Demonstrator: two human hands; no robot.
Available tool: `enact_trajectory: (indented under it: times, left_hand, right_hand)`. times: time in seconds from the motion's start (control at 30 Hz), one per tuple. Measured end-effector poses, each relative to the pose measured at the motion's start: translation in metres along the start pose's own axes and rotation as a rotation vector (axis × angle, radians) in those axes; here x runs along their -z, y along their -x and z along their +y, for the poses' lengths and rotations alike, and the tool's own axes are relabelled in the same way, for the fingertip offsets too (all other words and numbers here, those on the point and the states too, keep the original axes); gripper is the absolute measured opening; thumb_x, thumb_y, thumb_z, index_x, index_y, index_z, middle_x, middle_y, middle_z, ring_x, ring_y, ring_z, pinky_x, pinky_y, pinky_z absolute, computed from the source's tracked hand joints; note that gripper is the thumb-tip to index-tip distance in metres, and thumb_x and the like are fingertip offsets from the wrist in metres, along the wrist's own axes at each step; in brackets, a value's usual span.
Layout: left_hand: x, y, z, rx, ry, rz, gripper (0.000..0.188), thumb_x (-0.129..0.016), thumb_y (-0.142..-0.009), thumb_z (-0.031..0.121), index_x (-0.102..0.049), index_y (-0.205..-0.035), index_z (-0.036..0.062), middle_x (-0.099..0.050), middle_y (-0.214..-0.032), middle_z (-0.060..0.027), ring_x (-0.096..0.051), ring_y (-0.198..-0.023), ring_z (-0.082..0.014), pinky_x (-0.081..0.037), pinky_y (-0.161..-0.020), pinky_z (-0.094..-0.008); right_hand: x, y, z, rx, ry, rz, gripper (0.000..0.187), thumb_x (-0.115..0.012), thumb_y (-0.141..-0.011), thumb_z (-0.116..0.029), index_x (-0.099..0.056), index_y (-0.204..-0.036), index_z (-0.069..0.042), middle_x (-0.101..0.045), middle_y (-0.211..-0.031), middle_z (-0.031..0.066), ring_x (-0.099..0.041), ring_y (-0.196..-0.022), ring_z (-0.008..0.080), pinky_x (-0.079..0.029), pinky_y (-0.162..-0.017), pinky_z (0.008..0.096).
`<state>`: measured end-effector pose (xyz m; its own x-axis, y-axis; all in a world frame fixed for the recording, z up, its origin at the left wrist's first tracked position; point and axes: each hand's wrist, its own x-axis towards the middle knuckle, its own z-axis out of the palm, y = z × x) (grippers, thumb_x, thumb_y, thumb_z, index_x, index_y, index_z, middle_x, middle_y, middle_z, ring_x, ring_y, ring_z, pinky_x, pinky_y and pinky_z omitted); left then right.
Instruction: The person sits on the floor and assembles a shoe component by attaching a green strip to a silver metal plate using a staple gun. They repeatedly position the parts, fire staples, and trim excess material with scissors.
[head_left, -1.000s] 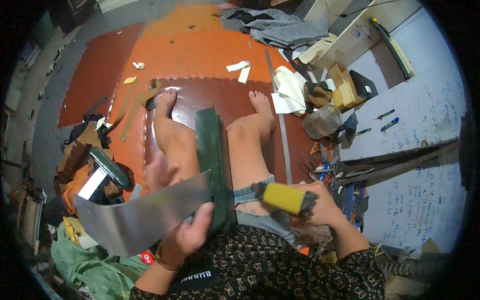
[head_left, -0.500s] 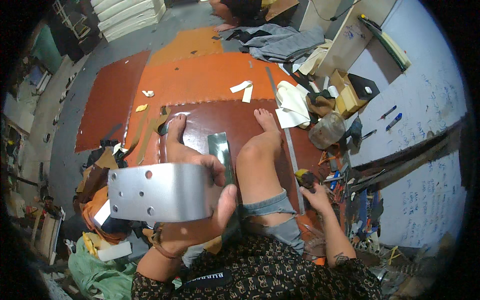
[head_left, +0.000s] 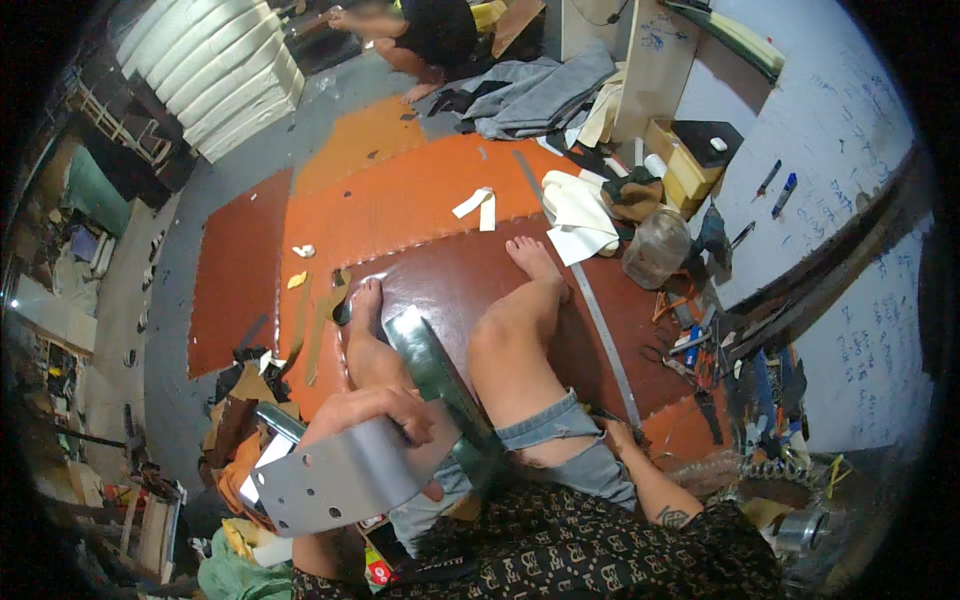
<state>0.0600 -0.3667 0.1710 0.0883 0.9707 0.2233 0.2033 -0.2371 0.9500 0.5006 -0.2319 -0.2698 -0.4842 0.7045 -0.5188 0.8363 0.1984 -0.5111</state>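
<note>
A bent silver metal bracket [head_left: 340,480] with several round holes is in my left hand [head_left: 375,408], whose fingers wrap over its far side; the bracket blurs at its right part. Beneath it and between my bare legs lies a long glossy dark green bar [head_left: 440,365], tilted toward my lap. My right hand [head_left: 618,438] is low beside my right thigh, against the shorts' hem. Its fingers are partly hidden there, closed around something dark that I cannot make out.
A brown sheet [head_left: 430,270] lies under my feet, with a steel ruler [head_left: 605,345] along its right. To the right are a clear jar [head_left: 657,250], hand tools [head_left: 690,345] and white cloth [head_left: 577,205]. Scraps [head_left: 240,410] pile at left. Another person [head_left: 435,40] sits at the far side.
My left hand has lowered and tilted the bracket. My right hand, with a yellow and dark thing in it earlier, has come back to my thigh. The view has turned; the green bar leans more.
</note>
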Motion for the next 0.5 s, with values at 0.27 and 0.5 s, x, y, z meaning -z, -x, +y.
enact_trajectory:
  times: [0.27, 0.5]
  left_hand:
    - [0.012, -0.028, 0.035, -0.315, -0.317, 0.724, 0.037, -0.087, -0.088, 0.023, -0.052, -0.095, 0.0097, -0.055, -0.085, -0.0015, -0.058, -0.072, -0.0134, -0.056, -0.067, -0.0317]
    - [-0.034, -0.035, 0.057, -0.426, -1.123, 1.190, 0.040, -0.076, -0.100, 0.037, -0.049, -0.089, 0.0092, -0.048, -0.079, -0.0013, -0.052, -0.069, -0.0105, -0.043, -0.066, -0.0271]
  right_hand:
    - [0.098, -0.001, -0.082, 0.095, -0.307, 0.364, 0.039, -0.072, -0.101, -0.029, -0.073, -0.131, -0.003, -0.077, -0.121, 0.0224, -0.076, -0.107, 0.0373, -0.060, -0.092, 0.0459]
    - [0.183, 0.010, -0.266, 0.446, -0.798, 0.340, 0.032, -0.072, -0.106, -0.023, -0.073, -0.129, -0.001, -0.074, -0.111, 0.0053, -0.069, -0.088, 0.0118, -0.058, -0.080, 0.0283]
